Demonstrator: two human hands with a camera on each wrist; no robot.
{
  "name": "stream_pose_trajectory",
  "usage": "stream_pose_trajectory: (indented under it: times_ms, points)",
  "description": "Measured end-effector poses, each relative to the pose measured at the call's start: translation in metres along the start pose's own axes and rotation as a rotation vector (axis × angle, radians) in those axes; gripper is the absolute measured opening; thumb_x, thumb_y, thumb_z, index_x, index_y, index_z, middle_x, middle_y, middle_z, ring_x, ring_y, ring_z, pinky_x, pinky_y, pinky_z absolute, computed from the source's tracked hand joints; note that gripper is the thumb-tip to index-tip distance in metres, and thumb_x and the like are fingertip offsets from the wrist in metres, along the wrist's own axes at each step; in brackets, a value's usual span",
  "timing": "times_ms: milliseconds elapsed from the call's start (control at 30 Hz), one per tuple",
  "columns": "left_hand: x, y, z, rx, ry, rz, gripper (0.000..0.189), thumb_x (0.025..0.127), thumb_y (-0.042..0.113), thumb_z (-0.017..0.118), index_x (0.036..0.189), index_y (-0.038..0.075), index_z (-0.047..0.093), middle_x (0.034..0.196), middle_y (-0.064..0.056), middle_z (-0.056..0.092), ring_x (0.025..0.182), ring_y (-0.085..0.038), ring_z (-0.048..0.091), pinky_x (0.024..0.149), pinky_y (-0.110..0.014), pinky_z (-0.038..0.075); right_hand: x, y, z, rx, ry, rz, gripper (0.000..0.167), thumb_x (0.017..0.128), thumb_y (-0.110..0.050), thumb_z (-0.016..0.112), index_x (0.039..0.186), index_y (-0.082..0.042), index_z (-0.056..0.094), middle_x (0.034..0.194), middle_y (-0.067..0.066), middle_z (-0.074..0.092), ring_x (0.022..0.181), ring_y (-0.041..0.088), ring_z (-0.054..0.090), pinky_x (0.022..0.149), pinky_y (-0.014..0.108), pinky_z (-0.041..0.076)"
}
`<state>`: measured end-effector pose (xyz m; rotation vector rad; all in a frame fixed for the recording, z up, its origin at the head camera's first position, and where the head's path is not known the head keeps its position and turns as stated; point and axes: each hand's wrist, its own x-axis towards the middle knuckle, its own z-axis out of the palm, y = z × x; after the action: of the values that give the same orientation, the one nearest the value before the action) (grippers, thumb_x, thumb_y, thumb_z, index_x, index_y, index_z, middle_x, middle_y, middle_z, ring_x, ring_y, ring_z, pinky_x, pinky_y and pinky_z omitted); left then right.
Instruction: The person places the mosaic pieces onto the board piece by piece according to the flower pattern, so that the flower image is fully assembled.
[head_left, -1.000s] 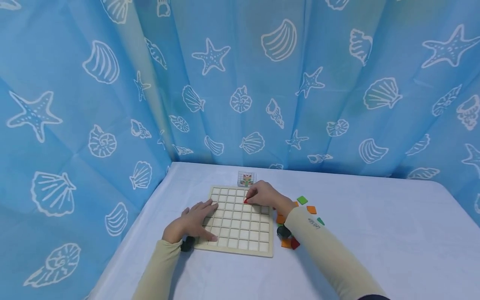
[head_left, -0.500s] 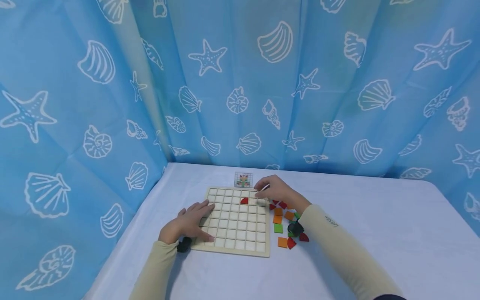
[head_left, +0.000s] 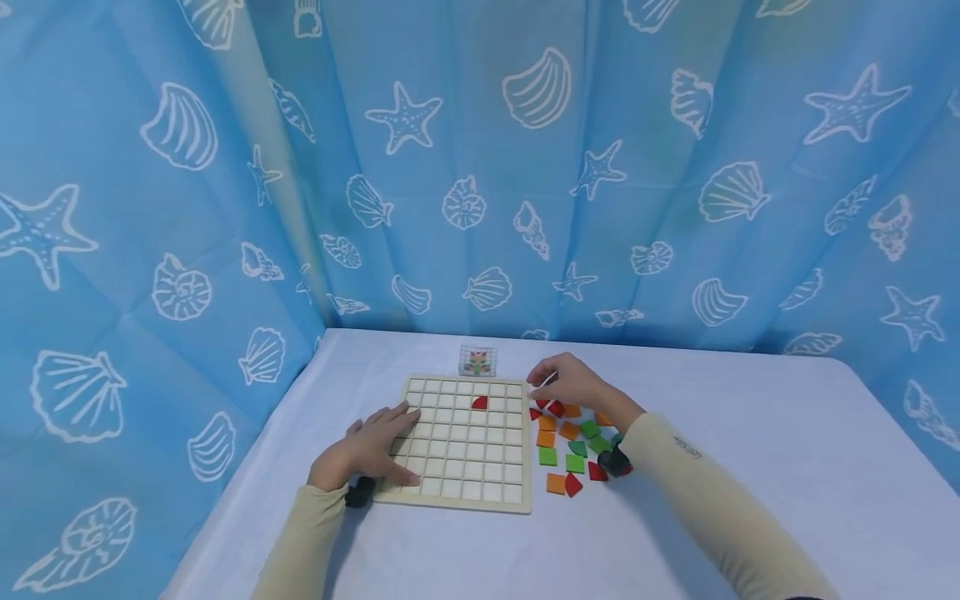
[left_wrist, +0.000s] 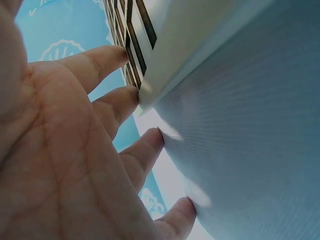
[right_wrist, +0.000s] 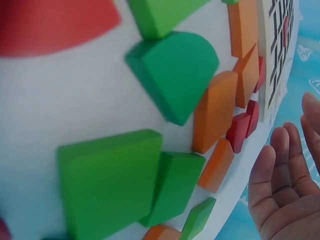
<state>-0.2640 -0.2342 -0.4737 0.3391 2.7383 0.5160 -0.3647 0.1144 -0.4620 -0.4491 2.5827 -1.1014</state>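
Observation:
My left hand [head_left: 367, 448] rests at the left edge of a pale gridded board [head_left: 465, 506], fingers spread. In the left wrist view, two fingertips touch the board's edge [left_wrist: 165, 55] while the other two reach the white cloth. One red quarter-round tile [head_left: 480, 402] lies in a square near the board's top. Just off the board's upper right corner hovers my right hand [head_left: 573, 385], fingers loosely bent and holding nothing. Small red tiles [right_wrist: 238, 131] are nearest to it, beside orange tiles [right_wrist: 215, 112] and a dark green rounded tile [right_wrist: 175, 70].
Right of the board, several green squares [head_left: 574, 463], orange squares [head_left: 556, 483] and red quarter-rounds [head_left: 573, 485] lie scattered on the white-covered table [head_left: 720, 433]. A small card [head_left: 477, 361] with a coloured grid pattern sits behind the board. A blue shell-print curtain [head_left: 465, 250] hangs behind.
My right hand has let go of the red tile on the board and moved right, off the board toward the loose tiles. The left hand keeps its place on the board.

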Motion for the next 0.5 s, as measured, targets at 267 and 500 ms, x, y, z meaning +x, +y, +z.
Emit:
stream_pose_trajectory:
  times_ms: [267, 500]
  points:
    - [-0.002, 0.000, -0.003, 0.013, -0.007, 0.000, 0.108, 0.069, 0.050, 0.087, 0.156, 0.017, 0.032, 0.165, -0.011, 0.022, 0.150, -0.040, 0.019, 0.114, -0.071, 0.013, -0.005, 0.004, 0.009, 0.023, -0.032, 0.041, 0.019, 0.088, -0.019, 0.075, 0.106, -0.012, 0.073, 0.105, 0.004, 0.070, 0.091, 0.020, 0.062, 0.075, 0.030, 0.058]
    - [-0.002, 0.004, -0.001, -0.014, -0.007, -0.003, 0.107, 0.068, 0.046, 0.088, 0.155, 0.017, 0.033, 0.164, -0.011, 0.022, 0.150, -0.040, 0.019, 0.114, -0.071, 0.013, -0.011, 0.006, 0.013, -0.005, -0.028, 0.054, 0.014, 0.087, -0.016, 0.076, 0.100, -0.014, 0.073, 0.100, 0.002, 0.070, 0.086, 0.021, 0.060, 0.072, 0.029, 0.056]
